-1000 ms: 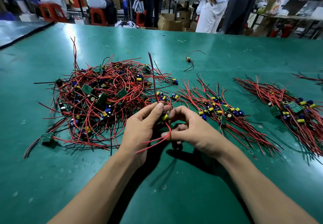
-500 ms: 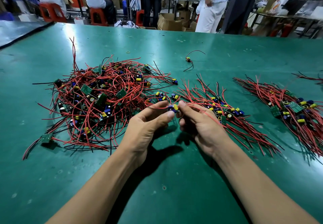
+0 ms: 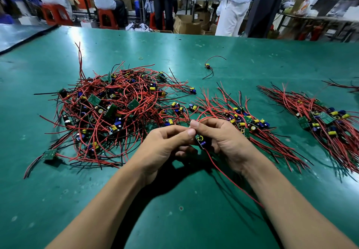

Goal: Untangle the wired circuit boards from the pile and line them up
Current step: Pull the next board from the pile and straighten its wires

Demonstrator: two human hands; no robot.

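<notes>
Holding one wired circuit board (image 3: 201,141) between both hands, near the table's (image 3: 174,219) middle.
Left hand (image 3: 163,145) and right hand (image 3: 223,138) meet over it, fingers curled, thumb and forefinger tips pinching the board; its red lead (image 3: 233,182) trails toward five o'clock. Advised: draw the leads free slowly, straighten them parallel, then lay the board against the nearer row (image 3: 242,122) at two o'clock from the hands. The pile (image 3: 108,112) sits at ten o'clock, a second row (image 3: 326,120) at three, a stray board (image 3: 207,66) at twelve. No tray or bin visible; everything lies on the green table.
</notes>
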